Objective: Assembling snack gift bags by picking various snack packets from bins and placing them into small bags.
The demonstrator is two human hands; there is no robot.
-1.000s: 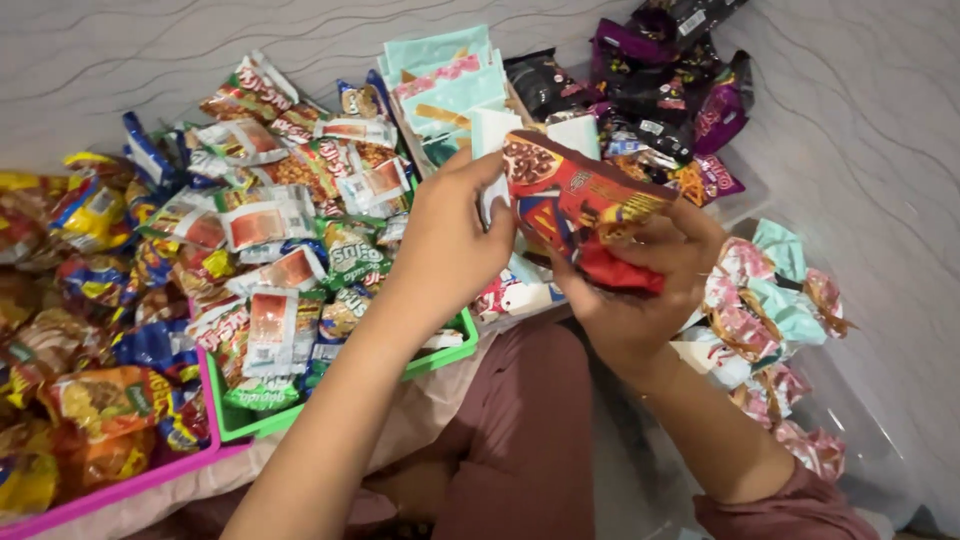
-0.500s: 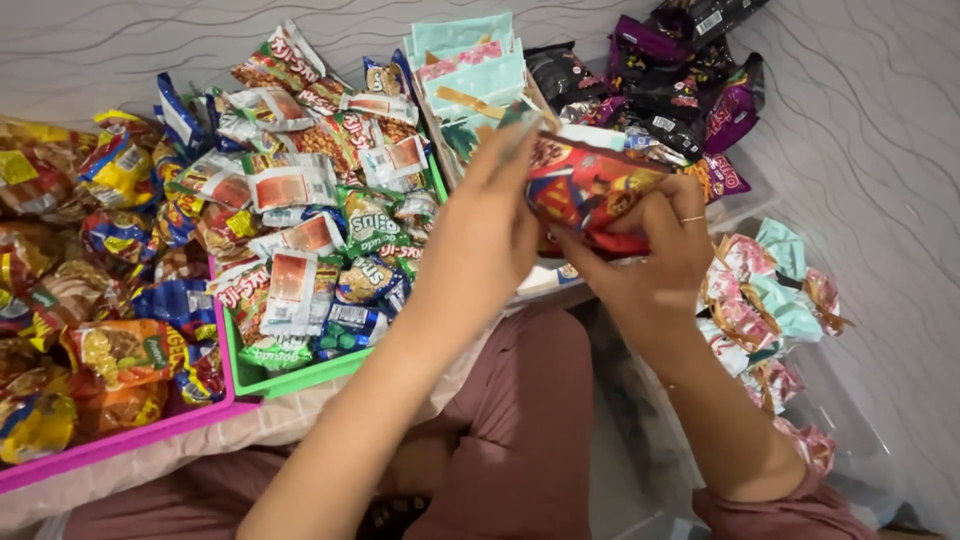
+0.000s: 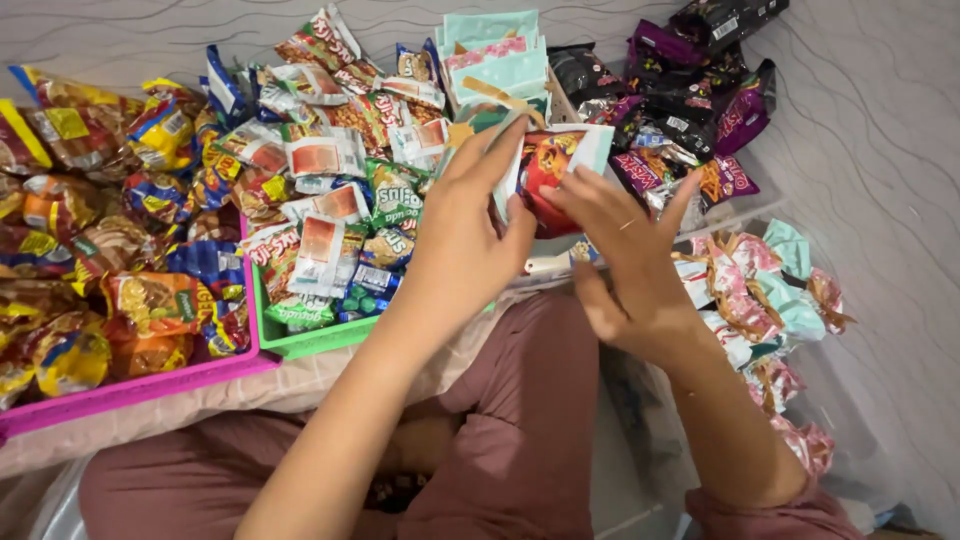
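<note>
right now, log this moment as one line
left hand: on red snack packet | right hand: holding same packet | below: green tray of snacks | left: pink tray

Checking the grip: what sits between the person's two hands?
In the head view, a red-printed snack packet sits between left hand and right hand, both touching it.

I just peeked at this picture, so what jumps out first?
Two hands meet in the middle, the left hand and right hand both on a red snack packet. On the left, a pink tray and a green tray overflow with bright snack bags.
</note>
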